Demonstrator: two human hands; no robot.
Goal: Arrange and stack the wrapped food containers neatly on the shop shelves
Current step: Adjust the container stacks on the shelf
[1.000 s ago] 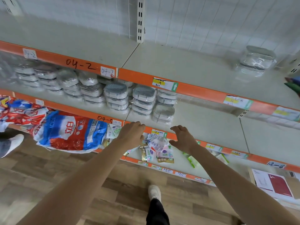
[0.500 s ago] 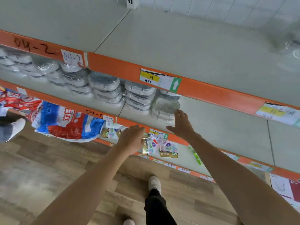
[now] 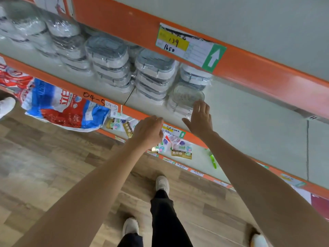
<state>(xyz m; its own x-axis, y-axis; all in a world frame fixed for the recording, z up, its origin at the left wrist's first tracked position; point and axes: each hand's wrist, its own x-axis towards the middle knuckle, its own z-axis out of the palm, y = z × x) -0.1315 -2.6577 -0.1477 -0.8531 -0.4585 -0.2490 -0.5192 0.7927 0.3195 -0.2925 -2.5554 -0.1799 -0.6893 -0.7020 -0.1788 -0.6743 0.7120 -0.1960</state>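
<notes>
Several stacks of plastic-wrapped food containers stand in a row on the middle shelf. The rightmost front stack is lower than the others and has a clear lid on top. My right hand reaches over the shelf edge with its fingers straight, fingertips at the near side of that stack. My left hand hovers in front of the orange shelf edge, fingers loosely bent, holding nothing.
The upper shelf's orange rail with a price label overhangs the containers. Below lie a red and blue bag and small packets. My legs and shoes stand on the wood floor. Another person's shoe shows at left.
My view has moved closer to the middle shelf. My right hand has advanced from the shelf edge to the rightmost container stack. My left hand stays near the shelf edge.
</notes>
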